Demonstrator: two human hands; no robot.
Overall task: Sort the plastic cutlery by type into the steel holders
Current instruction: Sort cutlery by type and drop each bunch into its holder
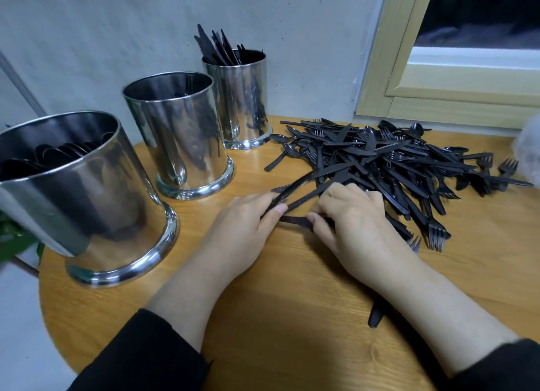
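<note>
A heap of black plastic knives, forks and spoons (388,162) covers the right half of the round wooden table (277,317). Three steel holders stand in a row at the left. The near holder (87,203) has spoons in it. What the middle holder (181,136) contains is hard to make out. Knives stick out of the far holder (242,98). My left hand (248,224) holds black knives (304,183) between its fingers at the heap's near edge. My right hand (350,218) pinches another black knife (295,220) lying on the table.
A grey wall stands close behind the holders. A window with a pale wooden frame (438,101) sits at the back right. One loose black utensil (375,317) pokes out from under my right forearm. Green leaves (17,238) show beyond the table's left edge.
</note>
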